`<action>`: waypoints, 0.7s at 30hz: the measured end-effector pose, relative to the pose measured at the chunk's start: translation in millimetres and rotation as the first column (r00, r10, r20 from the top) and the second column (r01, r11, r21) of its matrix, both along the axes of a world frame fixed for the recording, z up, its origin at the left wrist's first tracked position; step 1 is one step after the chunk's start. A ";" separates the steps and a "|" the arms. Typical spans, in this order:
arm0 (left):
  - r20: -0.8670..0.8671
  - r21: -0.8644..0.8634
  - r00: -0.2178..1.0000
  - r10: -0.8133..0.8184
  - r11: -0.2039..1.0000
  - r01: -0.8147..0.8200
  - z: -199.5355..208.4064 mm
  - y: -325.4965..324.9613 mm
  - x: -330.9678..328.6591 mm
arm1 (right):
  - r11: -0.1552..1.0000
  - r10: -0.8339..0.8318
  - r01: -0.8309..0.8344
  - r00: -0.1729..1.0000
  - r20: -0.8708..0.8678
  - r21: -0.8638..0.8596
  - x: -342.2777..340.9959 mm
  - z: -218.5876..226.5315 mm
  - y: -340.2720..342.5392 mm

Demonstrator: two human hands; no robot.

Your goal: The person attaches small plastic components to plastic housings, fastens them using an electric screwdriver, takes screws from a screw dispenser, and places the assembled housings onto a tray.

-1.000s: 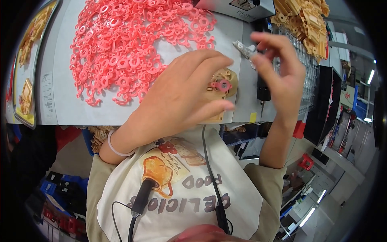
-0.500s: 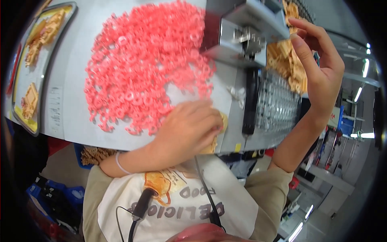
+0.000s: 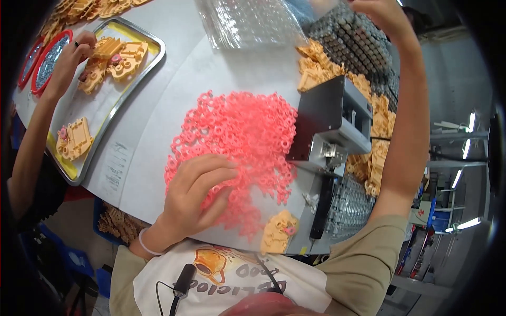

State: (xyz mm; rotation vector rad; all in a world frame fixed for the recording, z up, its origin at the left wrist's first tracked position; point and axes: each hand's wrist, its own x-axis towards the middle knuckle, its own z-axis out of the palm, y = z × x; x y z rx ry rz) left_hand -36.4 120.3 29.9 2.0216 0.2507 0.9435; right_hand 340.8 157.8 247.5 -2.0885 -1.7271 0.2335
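My left hand (image 3: 197, 195) hovers over the near left side of a heap of pink plastic rings (image 3: 242, 126), its fingers curved and apart with nothing visible in them. By the table's near edge lies a yellow-orange plastic part (image 3: 279, 231) with a small pink piece on it, untouched. My right hand (image 3: 383, 18) reaches to the far right, near a stack of clear plastic trays (image 3: 348, 45). The top edge of the picture cuts off its fingers, so whether they grip anything is hidden.
A grey-black bench machine (image 3: 332, 121) stands right of the heap, with yellow-orange parts (image 3: 379, 121) behind it. A black electric screwdriver (image 3: 322, 208) lies nearer. At left, a co-worker's hand (image 3: 79, 50) is over a metal tray (image 3: 113, 113) of parts. Clear plastic packaging (image 3: 253, 23) lies at the back.
My left hand has left the yellow-orange part and moved left over the pink rings. My right arm has stretched farther away. The view has shifted, showing more of the far table and the co-worker's hand.
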 end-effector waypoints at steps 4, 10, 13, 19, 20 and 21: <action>-0.005 -0.061 0.999 0.047 0.997 -0.048 -15.6 20.7 -7.4 | 0.983 0.162 -0.099 0.860 -0.484 0.154 8.8 39.0 22.8; -0.116 -0.225 0.992 0.041 0.972 -0.066 -24.0 26.3 -8.4 | 0.711 0.693 -0.171 0.331 -0.640 0.682 104.6 15.6 28.0; -0.090 -0.278 0.996 0.007 0.960 -0.031 -33.2 27.8 -7.8 | 0.960 0.278 -0.122 0.520 -0.808 0.252 196.9 20.1 37.3; -0.041 -0.126 0.998 -0.055 0.991 0.050 -31.0 32.2 -4.5 | 0.886 -0.421 0.447 0.887 0.188 -0.122 221.3 -81.1 92.6; -0.052 -0.125 0.998 -0.042 0.992 0.035 -32.6 33.7 -5.0 | 0.898 -0.369 0.415 0.891 0.263 -0.149 218.0 -97.2 99.4; -0.047 -0.132 0.999 -0.016 0.991 0.009 -33.6 33.7 -4.2 | 0.898 -0.336 0.408 0.878 0.341 -0.166 232.8 -96.4 103.6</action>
